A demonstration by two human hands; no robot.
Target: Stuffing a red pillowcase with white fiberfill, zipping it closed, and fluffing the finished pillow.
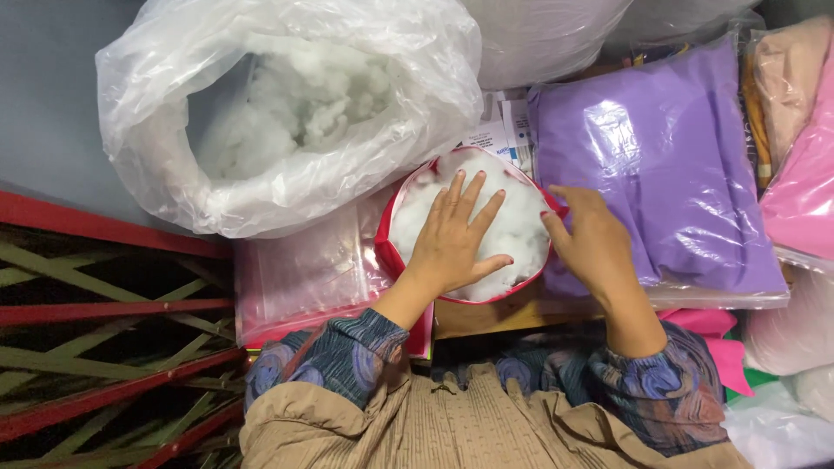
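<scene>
A round red fabric cover (387, 252) is open at the top and packed with white fluffy stuffing (512, 227). My left hand (453, 241) lies flat on the stuffing, fingers spread, pressing down on it. Just right of it, my right hand (591, 239) pinches the cover's red rim at its right side. A large clear plastic bag (287, 113) holding more white stuffing stands open at the upper left, touching the cover.
A purple fabric pack in clear plastic (669, 165) lies right of the cover, with pink packs (804, 187) beyond it. Clear zip bags (304, 274) lie to the left. A red metal frame (104, 313) with green straps fills the lower left.
</scene>
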